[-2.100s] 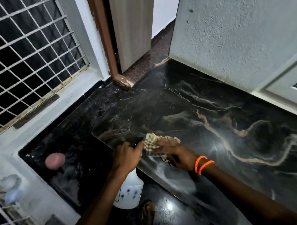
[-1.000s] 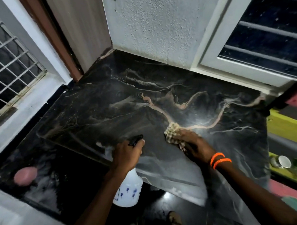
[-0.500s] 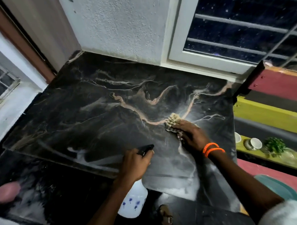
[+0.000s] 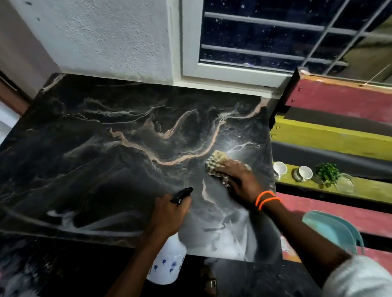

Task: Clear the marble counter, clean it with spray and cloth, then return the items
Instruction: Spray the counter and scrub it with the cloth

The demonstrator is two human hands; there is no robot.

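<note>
The black marble counter (image 4: 96, 157) with tan veins fills the middle of the view and carries nothing but the cloth. My right hand (image 4: 239, 180), with orange bands at the wrist, presses a crumpled beige checked cloth (image 4: 216, 162) flat on the counter's right part. My left hand (image 4: 168, 213) grips the black trigger head of a white spray bottle (image 4: 167, 264) with small blue flowers. The bottle hangs in front of the counter's near edge, its nozzle over the slab.
A white wall and barred window (image 4: 264, 33) back the counter. Right of it, a yellow ledge (image 4: 372, 191) holds two white cups (image 4: 280, 168), a small green plant (image 4: 327, 173) and a glass. A teal chair back (image 4: 333, 230) stands lower right. Dark floor lies below.
My right hand has wiped the cloth from the counter's left front across to its right side. The view has swung right with it. My left hand keeps hold of the spray bottle.
</note>
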